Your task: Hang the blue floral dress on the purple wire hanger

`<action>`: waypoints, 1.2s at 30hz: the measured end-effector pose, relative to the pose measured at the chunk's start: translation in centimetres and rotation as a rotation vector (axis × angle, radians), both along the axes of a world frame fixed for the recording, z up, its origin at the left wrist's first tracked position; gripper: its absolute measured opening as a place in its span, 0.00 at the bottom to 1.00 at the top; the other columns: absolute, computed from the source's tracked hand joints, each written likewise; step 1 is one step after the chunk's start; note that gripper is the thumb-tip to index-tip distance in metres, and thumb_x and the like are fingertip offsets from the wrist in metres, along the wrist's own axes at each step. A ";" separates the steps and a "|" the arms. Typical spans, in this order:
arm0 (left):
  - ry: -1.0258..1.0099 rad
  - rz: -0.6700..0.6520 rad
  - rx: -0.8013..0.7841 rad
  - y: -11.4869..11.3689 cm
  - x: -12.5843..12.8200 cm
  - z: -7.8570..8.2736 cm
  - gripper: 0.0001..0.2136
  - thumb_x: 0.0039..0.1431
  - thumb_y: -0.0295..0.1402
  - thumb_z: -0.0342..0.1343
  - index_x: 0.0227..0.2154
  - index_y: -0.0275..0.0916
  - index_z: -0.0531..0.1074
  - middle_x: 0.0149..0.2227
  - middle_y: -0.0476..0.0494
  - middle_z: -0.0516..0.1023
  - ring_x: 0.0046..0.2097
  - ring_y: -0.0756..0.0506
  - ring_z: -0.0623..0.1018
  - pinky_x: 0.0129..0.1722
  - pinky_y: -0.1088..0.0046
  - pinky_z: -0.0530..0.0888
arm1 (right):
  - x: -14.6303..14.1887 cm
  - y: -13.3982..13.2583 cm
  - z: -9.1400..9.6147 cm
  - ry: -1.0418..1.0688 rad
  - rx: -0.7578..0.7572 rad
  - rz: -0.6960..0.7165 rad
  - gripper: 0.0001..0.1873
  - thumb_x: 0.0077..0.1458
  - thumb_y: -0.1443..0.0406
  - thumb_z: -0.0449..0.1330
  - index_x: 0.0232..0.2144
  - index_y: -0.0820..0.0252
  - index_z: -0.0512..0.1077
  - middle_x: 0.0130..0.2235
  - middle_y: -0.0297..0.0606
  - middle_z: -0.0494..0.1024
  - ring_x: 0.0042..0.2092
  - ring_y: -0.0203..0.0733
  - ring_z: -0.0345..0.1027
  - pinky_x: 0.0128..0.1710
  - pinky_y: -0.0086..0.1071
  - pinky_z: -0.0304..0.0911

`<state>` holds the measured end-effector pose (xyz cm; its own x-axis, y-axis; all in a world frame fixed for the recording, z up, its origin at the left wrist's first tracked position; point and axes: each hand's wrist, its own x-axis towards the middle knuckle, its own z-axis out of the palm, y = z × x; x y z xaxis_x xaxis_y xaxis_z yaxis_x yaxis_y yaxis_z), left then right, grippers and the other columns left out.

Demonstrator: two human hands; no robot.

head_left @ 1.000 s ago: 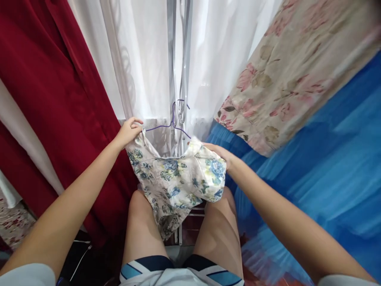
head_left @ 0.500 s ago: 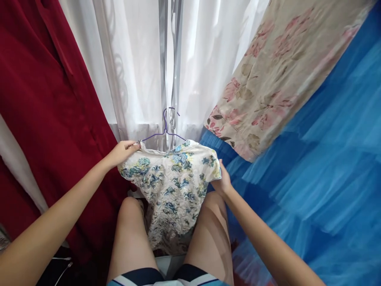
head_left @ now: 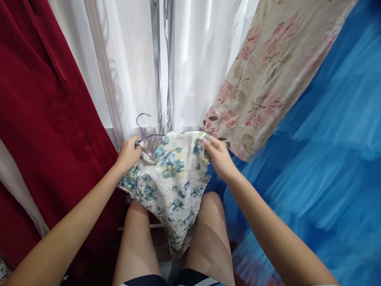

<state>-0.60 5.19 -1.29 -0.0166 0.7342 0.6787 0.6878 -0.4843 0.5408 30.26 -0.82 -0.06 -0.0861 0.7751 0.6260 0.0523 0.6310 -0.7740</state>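
Observation:
A small white garment with blue and yellow flowers [head_left: 172, 178] hangs over my knees from a thin purple wire hanger [head_left: 143, 125]. My left hand [head_left: 128, 153] is closed on the hanger's left end and the garment's shoulder. My right hand [head_left: 217, 157] pinches the garment's upper right edge. The hanger's hook sticks up free beside a metal rail [head_left: 162, 67]. Most of the hanger's wire is hidden under the cloth.
A dark red garment [head_left: 44, 107] hangs at the left. White sheer curtain [head_left: 196, 59] fills the middle behind the rail. A beige cloth with pink flowers [head_left: 268, 71] and blue tulle [head_left: 321, 159] hang at the right. My bare knees [head_left: 208, 222] are below.
My right hand rose from the garment's lower right corner to its top right edge. The hanger shifted left and tilted, and the garment bunched up between my hands.

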 end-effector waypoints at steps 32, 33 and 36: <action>-1.205 -1.046 -0.465 -8.1 9.0 -1.6 0.08 0.45 0.21 0.51 0.28 0.40 0.64 0.35 0.47 0.71 0.43 0.46 0.76 0.49 0.65 0.73 | -0.9 -4.7 -11.5 -0.734 0.273 -0.283 0.41 0.46 0.61 0.63 0.62 0.54 0.57 0.54 0.46 0.74 0.49 0.58 0.72 0.45 0.45 0.68; -1.163 -1.061 -0.491 -8.1 9.3 -1.5 0.06 0.48 0.22 0.52 0.27 0.40 0.65 0.36 0.46 0.74 0.45 0.45 0.77 0.49 0.65 0.73 | -1.0 -5.0 -11.1 -0.746 0.284 -0.281 0.43 0.45 0.61 0.64 0.62 0.55 0.56 0.53 0.47 0.74 0.49 0.58 0.72 0.45 0.45 0.68; -0.959 -1.118 -0.554 -8.0 10.0 -1.0 0.04 0.56 0.28 0.54 0.34 0.39 0.72 0.50 0.41 0.77 0.55 0.41 0.75 0.52 0.65 0.72 | -1.0 -5.8 -10.1 -0.718 0.298 -0.288 0.45 0.45 0.60 0.64 0.64 0.56 0.53 0.52 0.47 0.74 0.46 0.55 0.73 0.40 0.41 0.70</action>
